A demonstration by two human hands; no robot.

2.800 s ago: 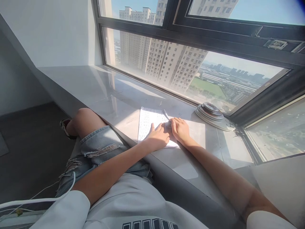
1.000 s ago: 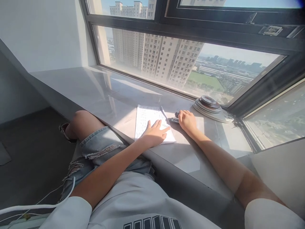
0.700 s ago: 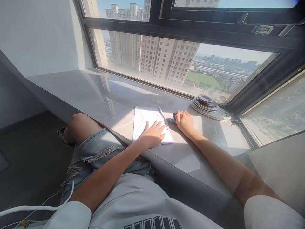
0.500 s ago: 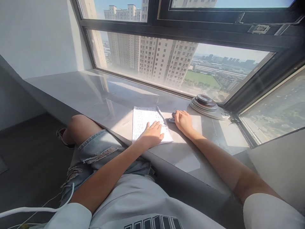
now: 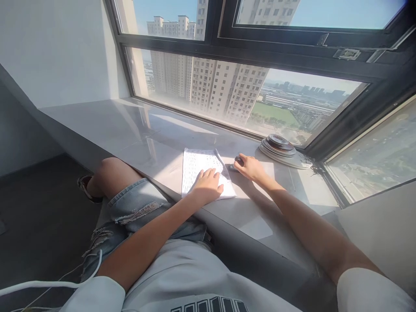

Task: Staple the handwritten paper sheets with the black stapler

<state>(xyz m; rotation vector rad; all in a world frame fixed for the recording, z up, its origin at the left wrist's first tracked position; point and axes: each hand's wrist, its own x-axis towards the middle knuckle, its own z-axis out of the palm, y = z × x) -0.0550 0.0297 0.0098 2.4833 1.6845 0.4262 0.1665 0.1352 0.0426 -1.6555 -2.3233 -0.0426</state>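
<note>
A white sheaf of paper (image 5: 191, 173) with rows of dark print lies on the windowsill, its right edge curled up. My left hand (image 5: 208, 185) rests flat on its lower right part, fingers stretched out. Just right of the paper, my right hand (image 5: 252, 168) is closed around a small black object (image 5: 239, 160) with a rounded end; its kind cannot be made out. Beneath and left of it, a flat dark piece (image 5: 232, 167) sits on the sill by the paper's edge. Whether the two dark pieces are joined is unclear.
A stack of several plates (image 5: 277, 149) stands by the window corner, right of my right hand. The pale sill (image 5: 120, 130) runs along the dark window frame (image 5: 292, 60). A white cable (image 5: 45, 284) hangs at lower left.
My right hand has tilted and shifted slightly, showing more of the black object's rounded end above the flat dark piece. My left hand stays on the paper. The view has tipped up a little.
</note>
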